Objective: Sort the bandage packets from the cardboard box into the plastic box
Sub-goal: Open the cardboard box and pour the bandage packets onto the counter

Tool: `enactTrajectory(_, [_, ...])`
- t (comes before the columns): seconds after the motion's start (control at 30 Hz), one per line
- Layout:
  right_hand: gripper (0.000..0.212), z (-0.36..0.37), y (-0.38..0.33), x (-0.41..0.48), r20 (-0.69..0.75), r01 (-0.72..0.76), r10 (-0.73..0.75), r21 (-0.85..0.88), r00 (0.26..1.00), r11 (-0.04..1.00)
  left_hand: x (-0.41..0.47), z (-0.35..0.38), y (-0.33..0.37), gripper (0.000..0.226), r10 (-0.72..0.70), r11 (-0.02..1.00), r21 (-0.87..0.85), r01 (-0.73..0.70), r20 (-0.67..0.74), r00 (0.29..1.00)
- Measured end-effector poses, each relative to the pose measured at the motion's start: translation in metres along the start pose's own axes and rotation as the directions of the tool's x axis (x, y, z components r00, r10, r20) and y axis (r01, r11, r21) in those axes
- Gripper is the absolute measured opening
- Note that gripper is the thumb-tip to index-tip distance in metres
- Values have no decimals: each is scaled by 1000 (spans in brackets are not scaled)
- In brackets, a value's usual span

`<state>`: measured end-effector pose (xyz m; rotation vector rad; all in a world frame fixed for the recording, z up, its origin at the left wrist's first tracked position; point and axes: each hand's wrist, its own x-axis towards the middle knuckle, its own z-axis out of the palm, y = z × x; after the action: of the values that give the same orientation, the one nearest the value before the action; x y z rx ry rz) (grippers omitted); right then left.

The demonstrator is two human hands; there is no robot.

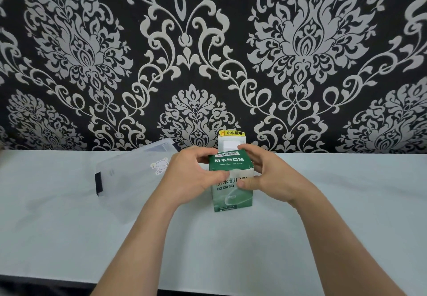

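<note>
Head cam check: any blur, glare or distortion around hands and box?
Head view: left hand fingertips motion-smeared over the cardboard box front; its top print sharp; no glare, soft even light; plastic box barely contrasts with the table.

Bare forearms end in a bare left hand point(189, 176) and right hand point(271, 176).

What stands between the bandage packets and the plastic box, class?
The packets sit unseen in the cardboard box, whose top flap looks shut, gripped by the left hand and right hand. The plastic box beside it seems to have its lid on. Nothing lies on the table between them.
</note>
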<state>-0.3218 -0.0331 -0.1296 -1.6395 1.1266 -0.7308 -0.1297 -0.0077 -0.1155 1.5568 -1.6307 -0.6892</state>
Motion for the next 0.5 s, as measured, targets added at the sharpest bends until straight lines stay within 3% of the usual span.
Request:
enactTrajectory(0.07, [82,1,-1,0,7,17,-16,-48,1000,999,3,1,-1,23,-38,991,-126,37,-6,999])
enactTrajectory(0.17, [84,1,-1,-1,16,15,-14,-108,1000,994,3,6,2,22,-50,984,-176,38,-65,997])
enactTrajectory(0.27, [75,-2,-7,-7,29,10,-8,-68,1000,998,4,15,3,13,-132,967,-241,77,-219,967])
enactTrajectory(0.33, [77,-3,-11,-9,-27,-1,1,-19,1000,1000,4,18,5,18,-209,945,-309,108,-315,926])
enactTrajectory(0.4, [79,-3,-13,-10,-95,-24,22,-21,995,999,4,22,5,15,-163,970,-229,76,-391,906])
enactTrajectory(0.5, [64,-3,-17,-12,-139,-30,29,0,990,1000,6,25,4,15,-89,987,-161,26,-397,914])
